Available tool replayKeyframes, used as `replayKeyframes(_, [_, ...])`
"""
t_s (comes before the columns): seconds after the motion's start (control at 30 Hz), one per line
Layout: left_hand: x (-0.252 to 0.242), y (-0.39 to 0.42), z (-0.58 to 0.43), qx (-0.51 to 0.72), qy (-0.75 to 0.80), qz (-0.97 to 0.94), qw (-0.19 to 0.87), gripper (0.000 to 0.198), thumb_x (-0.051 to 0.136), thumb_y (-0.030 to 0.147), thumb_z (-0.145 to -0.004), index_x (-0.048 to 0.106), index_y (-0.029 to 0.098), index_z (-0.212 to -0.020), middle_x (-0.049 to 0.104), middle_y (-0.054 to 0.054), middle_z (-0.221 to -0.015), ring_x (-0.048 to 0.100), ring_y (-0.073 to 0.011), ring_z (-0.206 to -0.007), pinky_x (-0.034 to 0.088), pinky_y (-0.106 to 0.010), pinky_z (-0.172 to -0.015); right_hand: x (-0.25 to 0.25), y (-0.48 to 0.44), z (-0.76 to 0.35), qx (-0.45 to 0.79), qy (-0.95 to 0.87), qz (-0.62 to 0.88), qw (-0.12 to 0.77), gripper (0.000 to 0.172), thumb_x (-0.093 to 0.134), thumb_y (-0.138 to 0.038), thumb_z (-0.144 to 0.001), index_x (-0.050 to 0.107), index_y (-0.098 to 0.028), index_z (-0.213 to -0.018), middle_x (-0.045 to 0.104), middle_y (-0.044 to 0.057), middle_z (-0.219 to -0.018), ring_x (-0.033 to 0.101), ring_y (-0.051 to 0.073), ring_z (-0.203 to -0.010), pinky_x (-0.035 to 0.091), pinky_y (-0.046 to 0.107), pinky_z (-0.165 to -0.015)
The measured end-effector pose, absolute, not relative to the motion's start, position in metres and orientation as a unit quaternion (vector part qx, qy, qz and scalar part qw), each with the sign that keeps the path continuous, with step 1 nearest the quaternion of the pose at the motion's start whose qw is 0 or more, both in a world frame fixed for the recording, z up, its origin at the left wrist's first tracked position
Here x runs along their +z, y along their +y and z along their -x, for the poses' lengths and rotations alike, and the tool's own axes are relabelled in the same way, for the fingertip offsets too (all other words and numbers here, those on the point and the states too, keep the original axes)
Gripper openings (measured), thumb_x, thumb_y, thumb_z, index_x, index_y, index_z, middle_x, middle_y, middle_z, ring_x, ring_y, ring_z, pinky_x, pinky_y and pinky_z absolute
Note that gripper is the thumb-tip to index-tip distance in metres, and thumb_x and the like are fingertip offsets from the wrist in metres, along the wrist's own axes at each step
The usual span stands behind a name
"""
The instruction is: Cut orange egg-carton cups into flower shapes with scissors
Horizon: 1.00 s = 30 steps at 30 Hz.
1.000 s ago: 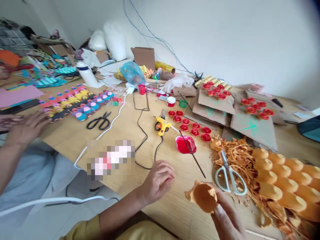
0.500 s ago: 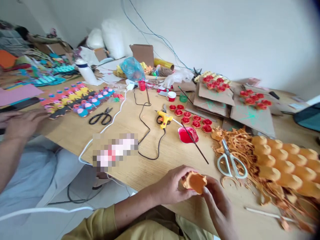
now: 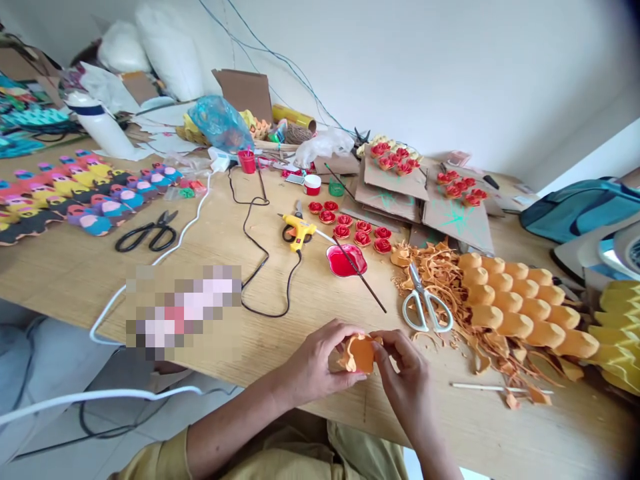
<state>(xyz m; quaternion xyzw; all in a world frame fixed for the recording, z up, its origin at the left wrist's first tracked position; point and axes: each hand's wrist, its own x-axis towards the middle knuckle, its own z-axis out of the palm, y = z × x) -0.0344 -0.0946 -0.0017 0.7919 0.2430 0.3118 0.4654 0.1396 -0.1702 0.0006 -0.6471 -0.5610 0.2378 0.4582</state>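
Both of my hands hold a small orange paper cup piece (image 3: 359,353) just above the wooden table (image 3: 280,333), near its front edge. My left hand (image 3: 315,363) wraps its fingers round the left side of the piece. My right hand (image 3: 403,373) pinches the right edge with thumb and fingers. White-handled scissors (image 3: 425,308) lie just beyond my right hand, on a heap of orange paper trimmings (image 3: 440,280). An orange egg tray (image 3: 525,307) lies to the right of them.
A red paint dish (image 3: 345,260) with a thin brush (image 3: 357,270) across it, a yellow glue gun (image 3: 299,230) with black cable, red paper roses (image 3: 350,227), cardboard sheets (image 3: 450,217), black scissors (image 3: 147,233), colourful foam figures (image 3: 75,193) and a white cable (image 3: 165,257) crowd the table.
My left hand came over from the table to join the right on the orange piece. The view swung right, so another person's hand at the far left has left the frame.
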Motion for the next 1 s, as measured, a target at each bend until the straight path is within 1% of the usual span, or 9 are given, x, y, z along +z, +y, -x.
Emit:
replayKeyframes(0.2, [-0.004, -0.093, 0.036, 0.315, 0.240, -0.784, 0.477, 0.053, 0.077, 0.025, -0.075, 0.054, 0.020, -0.122, 0.062, -0.005, -0.106, 0.058, -0.0158, -0.091, 0.049, -0.026, -0.081, -0.005, -0.164, -0.134, 0.356, -0.472, 0.616, 0.521, 0.027, 0.059, -0.044, -0.092, 0.065, -0.019, -0.084, 0.065, 0.003, -0.073, 0.060, 0.016, -0.065, 0.050, 0.025, -0.059])
replayKeyframes(0.27, [-0.004, -0.092, 0.037, 0.314, 0.243, -0.781, 0.482, 0.051, 0.076, 0.024, -0.075, 0.055, 0.020, -0.121, 0.062, -0.005, -0.105, 0.058, -0.0158, -0.090, 0.049, -0.026, -0.080, -0.003, -0.164, -0.133, 0.400, -0.456, 0.590, 0.532, 0.030, 0.060, -0.047, -0.091, 0.065, -0.018, -0.084, 0.067, 0.003, -0.074, 0.062, 0.017, -0.066, 0.052, 0.026, -0.060])
replayKeyframes(0.37, [-0.002, -0.093, 0.037, 0.315, 0.247, -0.771, 0.494, 0.048, 0.075, 0.023, -0.076, 0.055, 0.021, -0.119, 0.063, -0.005, -0.107, 0.059, -0.0162, -0.093, 0.049, -0.026, -0.080, 0.001, -0.165, -0.143, 0.414, -0.474, 0.584, 0.512, 0.032, 0.057, -0.049, -0.092, 0.066, -0.019, -0.100, 0.069, 0.005, -0.084, 0.066, 0.019, -0.074, 0.054, 0.029, -0.066])
replayKeyframes(0.43, [-0.001, -0.093, 0.038, 0.318, 0.264, -0.760, 0.501, 0.046, 0.074, 0.024, -0.076, 0.055, 0.021, -0.118, 0.063, -0.005, -0.108, 0.060, -0.0162, -0.093, 0.050, -0.026, -0.080, 0.005, -0.164, -0.160, 0.354, -0.497, 0.625, 0.487, 0.036, 0.054, -0.048, -0.094, 0.062, -0.021, -0.115, 0.069, 0.004, -0.086, 0.067, 0.019, -0.075, 0.054, 0.031, -0.070])
replayKeyframes(0.53, [-0.001, -0.094, 0.038, 0.321, 0.294, -0.739, 0.514, 0.044, 0.072, 0.024, -0.077, 0.054, 0.021, -0.117, 0.065, -0.005, -0.106, 0.062, -0.0164, -0.093, 0.050, -0.026, -0.082, 0.006, -0.154, -0.196, 0.133, -0.513, 0.734, 0.425, 0.033, 0.054, -0.046, -0.092, 0.062, -0.021, -0.112, 0.068, 0.006, -0.089, 0.066, 0.020, -0.077, 0.052, 0.031, -0.070])
replayKeyframes(0.67, [-0.005, -0.093, 0.038, 0.337, 0.305, -0.709, 0.539, 0.044, 0.071, 0.029, -0.079, 0.053, 0.020, -0.118, 0.064, -0.006, -0.108, 0.064, -0.0173, -0.094, 0.051, -0.027, -0.083, -0.003, -0.133, -0.233, -0.070, -0.548, 0.800, 0.234, 0.034, 0.047, -0.042, -0.092, 0.063, -0.018, -0.110, 0.062, 0.012, -0.099, 0.062, 0.025, -0.087, 0.049, 0.037, -0.077])
replayKeyframes(0.8, [-0.008, -0.091, 0.039, 0.357, 0.318, -0.657, 0.583, 0.044, 0.065, 0.033, -0.085, 0.049, 0.021, -0.124, 0.060, -0.009, -0.119, 0.062, -0.0182, -0.101, 0.051, -0.026, -0.082, -0.012, -0.119, -0.237, -0.144, -0.533, 0.828, 0.097, 0.033, 0.051, -0.042, -0.092, 0.064, -0.016, -0.106, 0.062, 0.014, -0.096, 0.060, 0.028, -0.093, 0.046, 0.037, -0.079])
replayKeyframes(0.9, [-0.009, -0.090, 0.040, 0.363, 0.318, -0.619, 0.620, 0.043, 0.064, 0.036, -0.087, 0.048, 0.021, -0.124, 0.060, -0.009, -0.119, 0.061, -0.0184, -0.103, 0.050, -0.026, -0.084, -0.012, -0.117, -0.235, -0.163, -0.512, 0.842, 0.048, 0.033, 0.055, -0.042, -0.091, 0.064, -0.014, -0.106, 0.063, 0.015, -0.096, 0.060, 0.029, -0.095, 0.045, 0.036, -0.078])
replayKeyframes(1.0, [-0.011, -0.088, 0.039, 0.372, 0.321, -0.589, 0.641, 0.047, 0.067, 0.039, -0.085, 0.047, 0.021, -0.124, 0.059, -0.009, -0.118, 0.060, -0.0187, -0.102, 0.049, -0.027, -0.084, -0.012, -0.117, -0.238, -0.172, -0.498, 0.849, 0.029, 0.031, 0.055, -0.042, -0.091, 0.065, -0.014, -0.101, 0.064, 0.015, -0.093, 0.062, 0.030, -0.090, 0.045, 0.036, -0.073])
